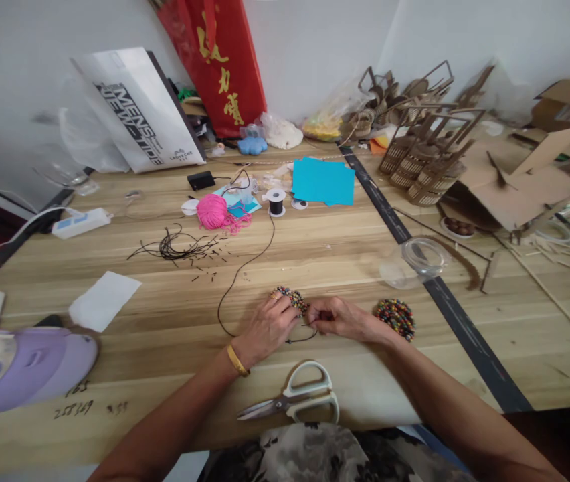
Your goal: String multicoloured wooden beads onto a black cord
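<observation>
In the head view, a bunch of multicoloured strung beads [292, 296] lies under the fingers of my left hand [271, 321], which are curled over it. My right hand [338, 317] is closed in a pinch at the right side of these beads, with a black cord [301, 340] at its fingertips. The cord's line from the spool [276, 203] curves down the table toward my left hand. A second coil of beads [395, 319] sits beside my right forearm. White-handled scissors [300, 399] lie between my forearms, near the table's front edge.
Black cord lengths and clippings [174, 248] lie back left, near pink yarn [212, 211] and blue sheets [323, 181]. A tape roll [423, 257], cardboard box [520, 181] and lantern-like models [423, 161] stand right. A purple device [39, 368] occupies the left.
</observation>
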Tool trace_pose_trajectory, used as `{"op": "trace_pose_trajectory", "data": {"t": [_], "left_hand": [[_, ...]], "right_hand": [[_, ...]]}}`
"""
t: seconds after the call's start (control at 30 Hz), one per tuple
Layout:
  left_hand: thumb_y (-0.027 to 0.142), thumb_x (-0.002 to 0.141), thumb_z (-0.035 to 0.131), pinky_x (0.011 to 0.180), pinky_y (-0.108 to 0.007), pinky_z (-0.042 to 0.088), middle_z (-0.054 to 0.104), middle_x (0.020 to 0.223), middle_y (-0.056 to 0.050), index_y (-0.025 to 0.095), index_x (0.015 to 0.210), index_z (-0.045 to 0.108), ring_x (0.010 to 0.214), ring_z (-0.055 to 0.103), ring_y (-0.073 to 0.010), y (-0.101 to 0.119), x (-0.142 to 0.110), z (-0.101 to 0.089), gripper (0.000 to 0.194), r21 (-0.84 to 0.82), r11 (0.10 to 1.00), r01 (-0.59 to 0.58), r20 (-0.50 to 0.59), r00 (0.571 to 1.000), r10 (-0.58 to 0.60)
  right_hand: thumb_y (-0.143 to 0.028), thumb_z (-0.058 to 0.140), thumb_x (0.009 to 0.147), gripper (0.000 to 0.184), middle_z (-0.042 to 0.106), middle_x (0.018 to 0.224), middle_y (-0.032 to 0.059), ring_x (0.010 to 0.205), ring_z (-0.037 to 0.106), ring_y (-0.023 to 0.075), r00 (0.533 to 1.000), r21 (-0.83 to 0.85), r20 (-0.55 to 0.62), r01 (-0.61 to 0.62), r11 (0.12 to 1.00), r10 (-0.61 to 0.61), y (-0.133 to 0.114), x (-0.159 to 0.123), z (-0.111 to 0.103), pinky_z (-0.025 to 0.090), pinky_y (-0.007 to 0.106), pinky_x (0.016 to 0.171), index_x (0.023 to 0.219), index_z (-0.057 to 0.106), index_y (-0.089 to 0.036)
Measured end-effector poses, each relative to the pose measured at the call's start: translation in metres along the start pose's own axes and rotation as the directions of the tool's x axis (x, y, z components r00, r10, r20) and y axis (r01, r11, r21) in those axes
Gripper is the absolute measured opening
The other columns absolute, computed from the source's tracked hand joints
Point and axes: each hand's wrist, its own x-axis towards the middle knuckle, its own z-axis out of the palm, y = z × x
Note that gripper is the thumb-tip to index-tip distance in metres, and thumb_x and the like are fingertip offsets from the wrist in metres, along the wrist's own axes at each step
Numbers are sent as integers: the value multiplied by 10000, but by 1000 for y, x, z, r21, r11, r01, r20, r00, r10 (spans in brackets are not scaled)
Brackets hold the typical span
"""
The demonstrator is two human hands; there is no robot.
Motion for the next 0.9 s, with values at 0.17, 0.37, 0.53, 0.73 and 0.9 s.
{"op": "trace_pose_trajectory", "data": {"t": [0.17,0.37,0.53,0.73,0.9], "left_hand": [[192,915,470,844,-375,469,605,877,-80,146,852,630,907,559,-223,1,0,0,177,72,997,-26,27,999,24],[181,918,459,812,-361,476,599,871,-77,150,828,614,884,552,-217,-1,0,2,182,112,993,-44,32,999,40],[165,916,451,813,-368,483,593,849,-77,152,797,606,862,559,-212,0,0,3,196,109,993,-52,19,999,50],[166,911,465,892,-392,468,616,842,-67,159,828,631,863,576,-198,-1,1,0,186,-62,998,-31,-48,998,28],[153,864,549,841,-355,475,673,808,-58,161,819,651,795,606,-172,-7,0,2,112,-413,910,27,-194,974,-117]], "right_hand": [[-138,524,793,48,543,605,-29,538,475,83,1000,1,-10,5,1000,-5,4,0,1,375,186,530,791,572,-142],[-150,528,794,50,544,604,-32,531,475,81,1000,25,-4,6,1000,-6,6,0,0,374,183,523,795,577,-144],[-162,530,797,49,536,592,-34,519,472,79,1000,55,2,5,999,-5,5,1,0,368,180,508,785,574,-144],[-191,542,803,58,537,609,-31,531,486,82,1000,123,8,6,992,-7,8,1,1,379,188,519,787,575,-147],[-255,584,804,120,540,622,-30,524,497,71,1000,233,9,-14,972,12,6,2,0,382,181,506,776,569,-139]]}}
